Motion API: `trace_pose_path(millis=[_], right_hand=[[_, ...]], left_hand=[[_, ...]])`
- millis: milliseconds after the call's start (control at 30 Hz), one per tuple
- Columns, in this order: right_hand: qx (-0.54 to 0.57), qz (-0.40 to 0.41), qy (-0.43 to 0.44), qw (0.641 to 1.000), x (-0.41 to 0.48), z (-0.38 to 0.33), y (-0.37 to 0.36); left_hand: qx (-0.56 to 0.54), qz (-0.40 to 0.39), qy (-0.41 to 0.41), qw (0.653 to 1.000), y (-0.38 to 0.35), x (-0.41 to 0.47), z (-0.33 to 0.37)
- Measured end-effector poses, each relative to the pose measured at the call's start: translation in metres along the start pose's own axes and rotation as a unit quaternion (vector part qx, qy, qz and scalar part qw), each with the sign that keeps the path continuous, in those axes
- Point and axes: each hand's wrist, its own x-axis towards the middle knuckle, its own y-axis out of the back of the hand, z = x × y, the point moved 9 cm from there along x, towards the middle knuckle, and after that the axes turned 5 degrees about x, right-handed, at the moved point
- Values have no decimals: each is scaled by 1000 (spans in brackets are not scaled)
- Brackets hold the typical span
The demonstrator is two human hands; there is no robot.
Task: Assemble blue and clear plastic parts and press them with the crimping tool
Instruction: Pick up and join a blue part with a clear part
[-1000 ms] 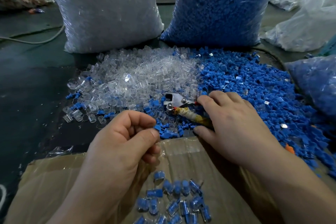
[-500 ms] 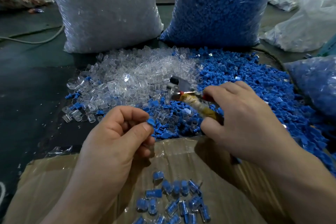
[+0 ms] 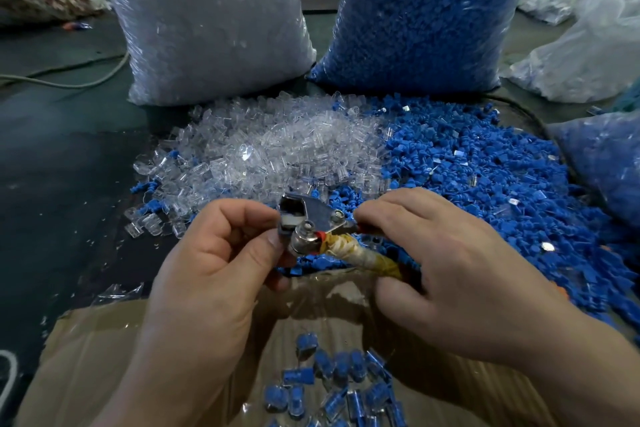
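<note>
I log a clear-parts bag (image 3: pixel 207 21) and a blue-parts bag (image 3: pixel 422 10) upright at the back, with a clear pile (image 3: pixel 277 149) and a blue pile (image 3: pixel 485 177) before them; nearest me, a cardboard box (image 3: pixel 86 357) with assembled pieces (image 3: pixel 332 381). Crimping tool (image 3: pixel 311 222) lies between my hands, head pointing left, handles running lower-right. Right hand (image 3: pixel 450 263) grips the handles; left hand (image 3: pixel 214 270) pinches a small part (image 3: pixel 282 234) at the head, mostly hidden by the thumb

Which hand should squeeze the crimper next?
Right, likely. The right hand grips the metal crimping tool by its yellow-wrapped handle, ready to squeeze; the left hand only pinches at its head.
</note>
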Motion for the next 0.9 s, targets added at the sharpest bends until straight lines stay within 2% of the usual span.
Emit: trace_pose_path(millis=[667, 800, 900], right_hand=[[-17, -12, 9, 1000, 2, -5, 0], [-3, -4, -5, 1000, 1, 1, 1], [-45, -3, -30, 999, 2, 11, 0]], left_hand=[[39, 7, -58, 998, 2, -5, 17], [86, 25, -70, 994, 3, -5, 17], [129, 35, -51, 990, 8, -2, 7]])
